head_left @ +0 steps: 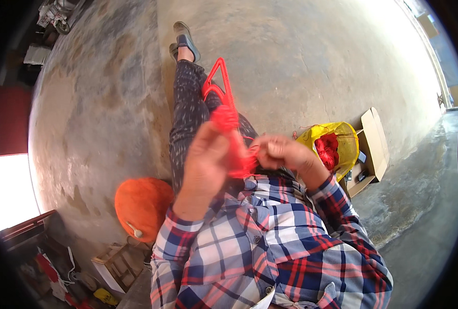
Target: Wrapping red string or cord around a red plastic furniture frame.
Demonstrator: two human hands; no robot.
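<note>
A red triangular frame (227,85), shaped like a clothes hanger, points away from me over my legs. Its near part is thick with red yarn (225,118), blurred by motion. My left hand (207,154) is closed around this yarn-covered part from the left, its fingertips partly smeared. On the other side my right hand (280,152) has its fingers pinched together, with red strands at the fingertips. More red yarn hangs between the hands in front of my shirt. How the yarn is fixed to the frame cannot be made out.
At my right stands a yellow bag (348,141) holding a ball of red yarn (328,150), beside an open cardboard box (375,144) with small dark items. An orange round cushion-like thing (144,206) is at my left, near a wooden frame (120,267). Concrete floor (291,62) stretches ahead.
</note>
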